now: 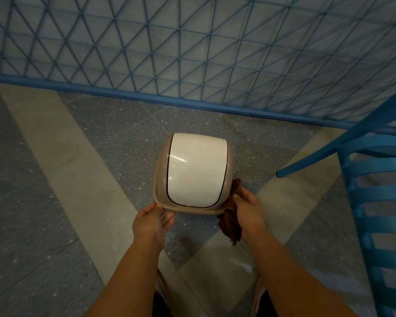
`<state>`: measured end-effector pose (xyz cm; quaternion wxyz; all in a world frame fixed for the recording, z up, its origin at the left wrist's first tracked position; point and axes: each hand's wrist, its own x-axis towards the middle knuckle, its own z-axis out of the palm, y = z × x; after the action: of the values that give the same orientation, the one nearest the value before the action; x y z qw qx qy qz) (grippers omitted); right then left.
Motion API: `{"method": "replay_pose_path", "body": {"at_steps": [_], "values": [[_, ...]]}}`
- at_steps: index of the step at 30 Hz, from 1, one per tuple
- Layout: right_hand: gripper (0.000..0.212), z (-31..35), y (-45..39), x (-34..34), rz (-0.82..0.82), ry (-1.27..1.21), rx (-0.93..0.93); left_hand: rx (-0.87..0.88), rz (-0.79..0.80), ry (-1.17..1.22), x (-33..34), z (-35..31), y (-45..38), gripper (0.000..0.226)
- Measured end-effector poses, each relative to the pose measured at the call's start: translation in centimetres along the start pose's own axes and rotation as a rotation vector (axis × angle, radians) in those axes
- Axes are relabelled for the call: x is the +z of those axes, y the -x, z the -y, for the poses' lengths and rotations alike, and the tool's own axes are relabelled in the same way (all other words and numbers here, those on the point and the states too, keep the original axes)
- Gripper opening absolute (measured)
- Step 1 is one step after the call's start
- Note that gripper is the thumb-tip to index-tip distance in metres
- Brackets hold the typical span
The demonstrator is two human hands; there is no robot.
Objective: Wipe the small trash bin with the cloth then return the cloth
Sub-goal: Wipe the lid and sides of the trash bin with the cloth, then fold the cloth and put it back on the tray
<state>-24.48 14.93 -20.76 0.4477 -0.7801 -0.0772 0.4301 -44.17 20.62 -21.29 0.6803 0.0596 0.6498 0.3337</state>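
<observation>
Small trash bin (193, 172) on floor (55, 179) | left hand (152, 221) grip holds its near rim | right hand (249, 208) grip presses brown cloth (230, 223) against its side

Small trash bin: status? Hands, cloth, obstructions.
Left hand pinches rim of beige white-lidded plastic trash bin. Right hand presses brown cloth against bin's side. Blue slatted chair close right.

Bare forearms, no sleeves; dark clothing (160, 300) at the frame's bottom edge.
</observation>
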Motion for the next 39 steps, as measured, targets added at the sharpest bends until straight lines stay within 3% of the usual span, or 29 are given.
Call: {"method": "replay_pose_path", "body": {"at_steps": [9,13,17,21,26,29,32,36,39], "values": [[0.038,0.0,0.3,-0.3,0.011,0.014,-0.018,-0.018,-0.01,0.002,0.4,-0.1,0.8,0.041],[0.034,-0.8,0.2,-0.9,-0.034,-0.086,0.059,-0.091,-0.035,-0.035,0.2,0.4,1.4,0.043],[0.031,-0.8,1.8,-2.1,-0.015,-0.235,0.123,-0.304,0.141,-0.261,1.0,1.6,4.2,0.02],[0.036,0.8,4.3,-3.5,0.092,-0.455,0.179,-0.342,0.427,-0.554,1.9,2.6,6.7,0.058],[0.032,4.0,7.6,-4.7,0.286,-0.633,0.17,-0.256,0.564,-0.469,3.9,2.5,10.1,0.088],[0.031,6.2,9.2,-5.2,0.399,-0.676,0.14,-0.141,0.602,-0.252,5.4,1.7,12.1,0.062],[0.035,7.7,9.9,-5.6,0.4,-0.616,0.13,0.018,0.606,-0.1,6.4,-0.1,14.3,0.029],[0.051,9.2,10.7,-6.6,0.443,-0.507,0.029,0.314,0.501,-0.282,7.0,-2.0,15.4,0.025],[0.037,10.1,11.6,-6.8,0.44,-0.362,-0.145,0.468,0.501,-0.381,7.5,-3.3,16.9,0.017]]}}
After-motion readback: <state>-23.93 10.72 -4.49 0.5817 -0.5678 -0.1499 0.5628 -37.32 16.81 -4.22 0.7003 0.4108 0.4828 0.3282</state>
